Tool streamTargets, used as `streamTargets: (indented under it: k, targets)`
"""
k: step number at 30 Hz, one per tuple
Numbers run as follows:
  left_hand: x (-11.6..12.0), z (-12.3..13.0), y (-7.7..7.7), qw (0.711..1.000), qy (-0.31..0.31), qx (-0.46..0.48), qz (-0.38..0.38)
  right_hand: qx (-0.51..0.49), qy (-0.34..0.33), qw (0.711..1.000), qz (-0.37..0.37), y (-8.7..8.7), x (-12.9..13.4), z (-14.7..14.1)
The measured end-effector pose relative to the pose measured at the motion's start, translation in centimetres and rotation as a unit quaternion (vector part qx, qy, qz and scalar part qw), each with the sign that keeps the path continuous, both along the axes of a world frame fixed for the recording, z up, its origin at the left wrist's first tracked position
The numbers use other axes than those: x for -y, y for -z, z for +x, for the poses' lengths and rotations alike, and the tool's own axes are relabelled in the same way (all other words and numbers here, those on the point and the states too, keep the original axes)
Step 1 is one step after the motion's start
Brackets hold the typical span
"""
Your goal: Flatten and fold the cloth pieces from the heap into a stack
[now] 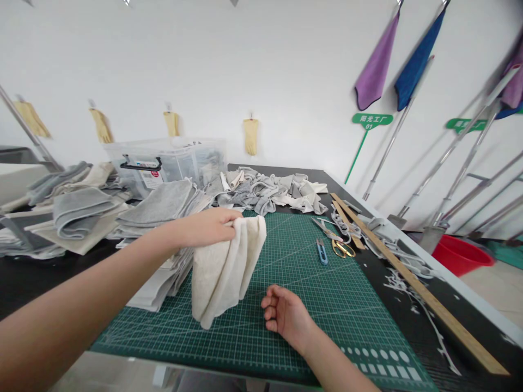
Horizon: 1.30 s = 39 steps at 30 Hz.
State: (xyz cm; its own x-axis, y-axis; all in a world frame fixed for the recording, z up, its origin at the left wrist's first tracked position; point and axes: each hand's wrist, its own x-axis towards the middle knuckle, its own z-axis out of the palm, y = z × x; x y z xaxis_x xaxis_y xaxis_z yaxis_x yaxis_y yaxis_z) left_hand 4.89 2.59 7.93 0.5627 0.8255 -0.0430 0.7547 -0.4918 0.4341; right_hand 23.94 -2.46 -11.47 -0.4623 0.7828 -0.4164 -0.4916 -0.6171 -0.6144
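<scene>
One cream cloth (226,272) is held over the mat (310,305) by the left hand (208,226), whose fingers are clamped on its upper edge; it is let hang in folds, and whether more than one layer is gripped cannot be told. Nothing is held in the right hand (288,316), its fingers half curled and loosely apart, just right of the cloth. One pair of gold-handled scissors (343,249) and one pair of blue snips (322,251) can be counted on the mat's far right. Two wooden strips, one long (408,277) and one short (347,220), are laid beyond it on the table (412,332). Four yellow gloves (251,136) are hung on the wall, and two green signs (372,120) are seen there. One clear box (175,158) is placed behind the stack (163,204), whose overlapping pieces cannot be counted; it is partly hidden by the left forearm and the cloth. The mat's far edge is bordered by a loose heap (265,190) of grey and cream pieces. One red bucket (461,258) is seen past the table.
</scene>
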Motion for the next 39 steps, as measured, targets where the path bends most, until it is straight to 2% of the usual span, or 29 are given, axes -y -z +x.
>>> streamTargets:
  k: [4,8,11,13,14,16,18,20,22,23,26,29,31,36,39]
  targets:
    - [0.4,-0.1,0.0,0.999,-0.011,-0.039,0.036,0.012,0.001,1.0,0.006,0.2,0.0,-0.1]
    - [0.8,0.1,-0.2,0.99,-0.054,-0.1,0.086,0.029,0.023,0.999,0.033,0.5,-0.3,-0.3]
    - [1.4,0.6,-0.3,0.976,-0.087,-0.16,0.121,0.069,0.076,0.988,0.115,-0.8,-0.7,0.0]
    - [2.0,1.1,-0.3,0.968,-0.086,-0.188,0.141,0.114,0.115,0.963,0.216,-2.8,-0.8,0.4]
    - [2.3,1.4,-0.3,0.966,-0.078,-0.197,0.148,0.14,0.134,0.942,0.275,-4.1,-0.8,0.5]
    - [2.9,1.9,-0.3,0.964,-0.055,-0.206,0.159,0.199,0.16,0.879,0.402,-6.9,-0.5,0.6]
    - [3.4,2.5,-0.2,0.961,-0.038,-0.212,0.173,0.267,0.169,0.793,0.52,-9.3,-0.2,0.2]
    - [3.7,2.9,0.1,0.955,-0.03,-0.218,0.197,0.343,0.174,0.697,0.605,-11.0,-0.1,-0.4]
    - [3.9,3.1,0.5,0.948,-0.026,-0.222,0.229,0.415,0.181,0.613,0.647,-11.9,-0.2,-1.2]
    - [4.0,3.2,0.7,0.944,-0.023,-0.223,0.244,0.444,0.18,0.583,0.657,-12.0,-0.4,-1.4]
    - [4.2,3.1,1.2,0.933,-0.014,-0.228,0.277,0.489,0.174,0.528,0.672,-12.0,-1.1,-1.7]
    - [4.5,2.7,1.6,0.931,-0.018,-0.226,0.286,0.492,0.17,0.501,0.691,-11.8,-1.5,-1.3]
    - [4.7,2.6,1.5,0.933,-0.017,-0.222,0.283,0.493,0.172,0.496,0.694,-11.7,-1.6,-1.0]
    - [5.1,2.3,0.2,0.94,0.02,-0.208,0.268,0.487,0.21,0.535,0.657,-11.7,-1.5,-0.9]
    - [5.4,1.9,-0.5,0.944,0.053,-0.204,0.253,0.476,0.226,0.548,0.649,-11.7,-1.0,-1.1]
